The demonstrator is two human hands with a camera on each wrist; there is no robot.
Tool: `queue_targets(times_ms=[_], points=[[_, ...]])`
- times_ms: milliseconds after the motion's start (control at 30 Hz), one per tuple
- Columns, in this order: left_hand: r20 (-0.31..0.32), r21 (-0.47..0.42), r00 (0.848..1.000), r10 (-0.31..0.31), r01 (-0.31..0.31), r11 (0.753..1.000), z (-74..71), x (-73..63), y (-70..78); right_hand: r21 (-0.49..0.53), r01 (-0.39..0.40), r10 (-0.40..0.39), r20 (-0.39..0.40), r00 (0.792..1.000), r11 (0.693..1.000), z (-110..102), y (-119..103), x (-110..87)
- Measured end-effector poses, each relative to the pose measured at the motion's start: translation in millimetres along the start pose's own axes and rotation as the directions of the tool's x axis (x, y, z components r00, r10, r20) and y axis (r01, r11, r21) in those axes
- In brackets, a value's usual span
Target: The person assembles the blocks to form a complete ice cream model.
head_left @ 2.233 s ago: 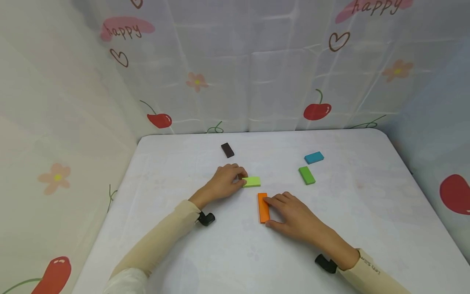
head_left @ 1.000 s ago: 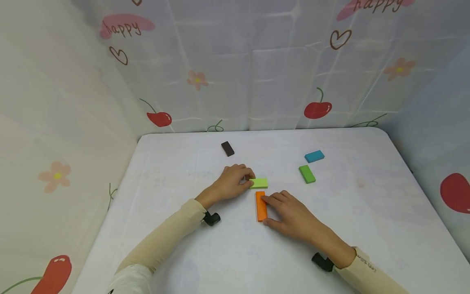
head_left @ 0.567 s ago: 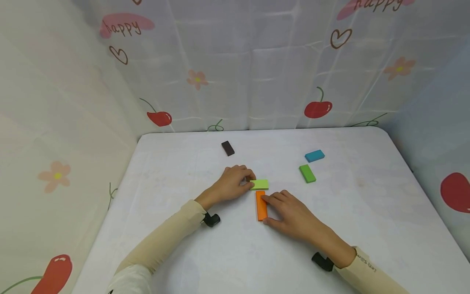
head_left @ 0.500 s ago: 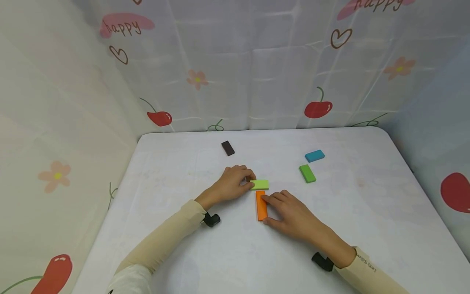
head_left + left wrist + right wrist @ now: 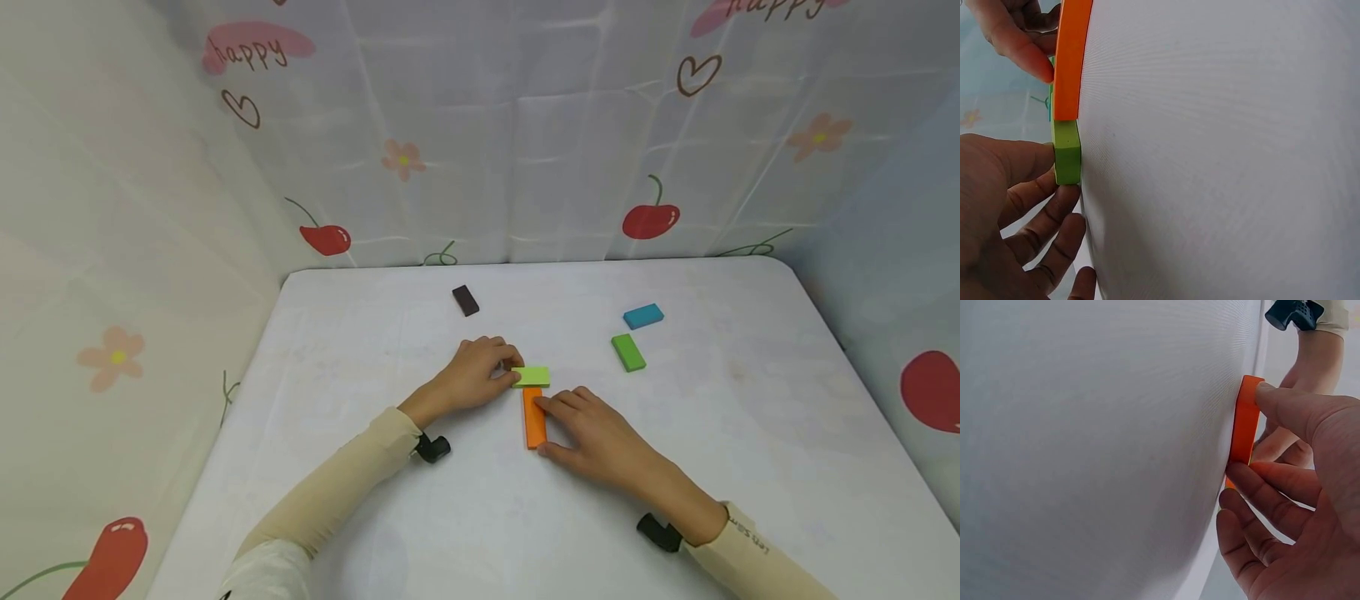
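At the table's middle, my left hand (image 5: 471, 372) pinches the left end of a lime-green block (image 5: 534, 377) that lies crosswise. My right hand (image 5: 596, 437) holds a longer orange block (image 5: 534, 421) by its right side, thumb at the near end and a finger farther up. The orange block's far end meets the near long side of the lime one, roughly a T shape. The left wrist view has thumb and fingers at the lime block's (image 5: 1067, 164) end. In the right wrist view, the thumb presses one end of the orange block (image 5: 1245, 422), with fingertips by the other.
Farther back lies a small black block (image 5: 466, 301). To the right are a blue block (image 5: 643, 317) and a green block (image 5: 628, 352), close together. All rest on a white table (image 5: 360, 333) with printed curtains behind and at both sides.
My left hand has slid the lime block to the right. The orange block has shifted slightly left and away under my right hand, and the gap between the two has closed.
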State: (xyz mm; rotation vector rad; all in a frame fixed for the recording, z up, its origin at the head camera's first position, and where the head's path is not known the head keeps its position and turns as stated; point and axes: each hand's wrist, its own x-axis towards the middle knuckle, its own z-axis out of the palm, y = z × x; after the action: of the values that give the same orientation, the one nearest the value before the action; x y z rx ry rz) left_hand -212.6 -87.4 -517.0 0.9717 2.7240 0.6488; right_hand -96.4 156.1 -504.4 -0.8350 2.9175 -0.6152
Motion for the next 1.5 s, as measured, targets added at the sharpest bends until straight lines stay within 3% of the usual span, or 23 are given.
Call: queue_targets(times_ms=[800, 1100, 1500], points=[[0.002, -0.021, 1.000, 0.025, -0.025, 0.999, -3.3, -1.6, 4.4, 0.014, 0.001, -0.001, -0.001, 1.000, 1.000, -0.3, 0.9, 0.2], [0.032, -0.026, 0.999, 0.025, -0.024, 0.999, -6.5, -1.5, 5.9, 0.033, -0.005, 0.005, -0.007, 1.000, 0.999, 0.8, -1.4, -0.6], [0.035, -0.021, 0.999, 0.023, -0.023, 1.000, -3.9, -1.4, 0.4, 0.020, -0.019, 0.019, 0.009, 1.000, 1.000, 1.8, -2.4, -1.3]])
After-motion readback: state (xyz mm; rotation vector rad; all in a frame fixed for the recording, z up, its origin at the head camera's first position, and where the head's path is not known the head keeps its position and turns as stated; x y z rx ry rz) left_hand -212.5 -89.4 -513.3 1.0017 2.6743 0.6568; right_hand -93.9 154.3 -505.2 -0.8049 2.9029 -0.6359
